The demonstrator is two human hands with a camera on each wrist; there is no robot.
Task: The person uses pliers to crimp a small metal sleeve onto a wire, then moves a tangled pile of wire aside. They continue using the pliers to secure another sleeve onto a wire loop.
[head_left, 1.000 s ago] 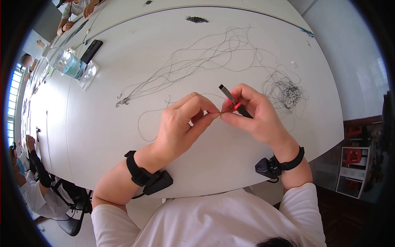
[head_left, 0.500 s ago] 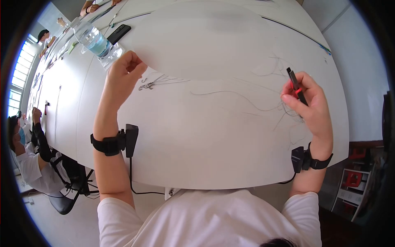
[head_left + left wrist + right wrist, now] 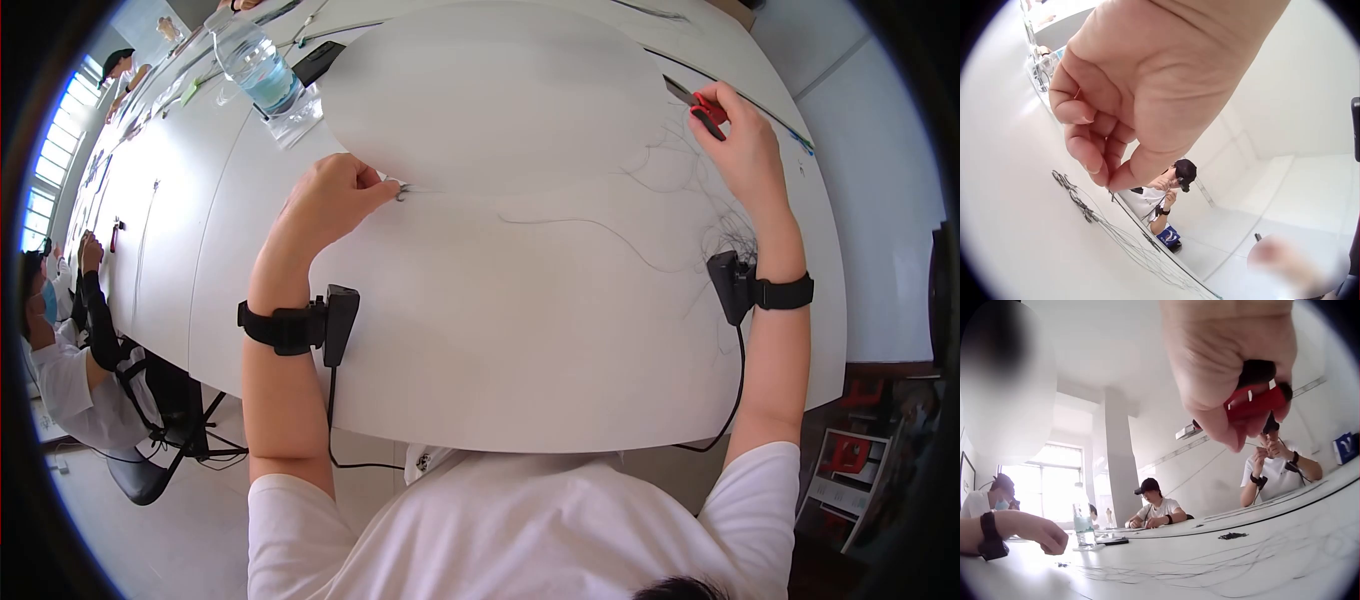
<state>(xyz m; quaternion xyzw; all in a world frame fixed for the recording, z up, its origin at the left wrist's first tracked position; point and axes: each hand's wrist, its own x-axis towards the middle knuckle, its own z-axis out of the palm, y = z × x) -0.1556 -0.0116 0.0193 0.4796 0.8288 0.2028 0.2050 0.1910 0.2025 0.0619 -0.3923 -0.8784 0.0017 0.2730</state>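
My left hand (image 3: 335, 200) is at the left of the table, thumb and fingertips pinched together beside a bunch of fish hooks (image 3: 1075, 197) with long thin lines tied to them. A small dark end, like a fish hook (image 3: 1112, 195), pokes out under the fingertips. Out at the far right, my right hand (image 3: 745, 145) is raised, gripping red-and-black thread snips (image 3: 709, 112) with a metal blade pointing up and left. In the right wrist view a thin line (image 3: 1197, 472) slants down leftward from that hand's fingertips. A grey blur hides the table's far middle in the head view.
A loose tangle of dark line (image 3: 728, 243) lies near my right wrist, and one curved strand (image 3: 600, 228) crosses the white table (image 3: 520, 350). A water bottle (image 3: 262, 72) and a black phone (image 3: 318, 62) stand back left. A dark pile (image 3: 1233, 536) lies farther back. Other people sit around.
My hands were together at the middle, then parted. The left went left and has lowered to the hooks; the right, still holding the snips, moved right and farther away.
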